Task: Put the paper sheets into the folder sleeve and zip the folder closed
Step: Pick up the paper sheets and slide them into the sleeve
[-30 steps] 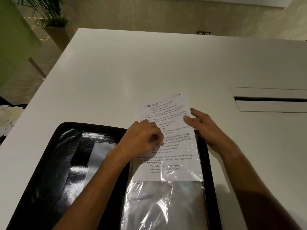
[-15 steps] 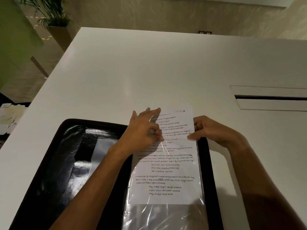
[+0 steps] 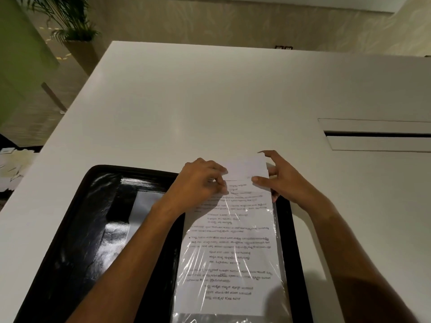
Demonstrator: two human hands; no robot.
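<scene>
Head view: the left grip (image 3: 200, 183) is curled, its fingertips pinching the mouth of the clear sleeve (image 3: 233, 259). The right grip (image 3: 283, 183) pinches the paper sheet (image 3: 242, 166) at its right edge, thumb on top, forefinger lifted. White and printed with dark lines of text, the sheet lies mostly inside the sleeve, a thin, crinkled, glossy film; only its top strip sticks out past the mouth. The sleeve fills the right half of the black folder (image 3: 77, 241), open flat at the counter's near edge, shiny and round-cornered, its left half holding a pale rectangular insert (image 3: 144, 206). The counter (image 3: 210, 101) is smooth matt white, with a long slotted panel (image 3: 377, 135) at its right edge.
</scene>
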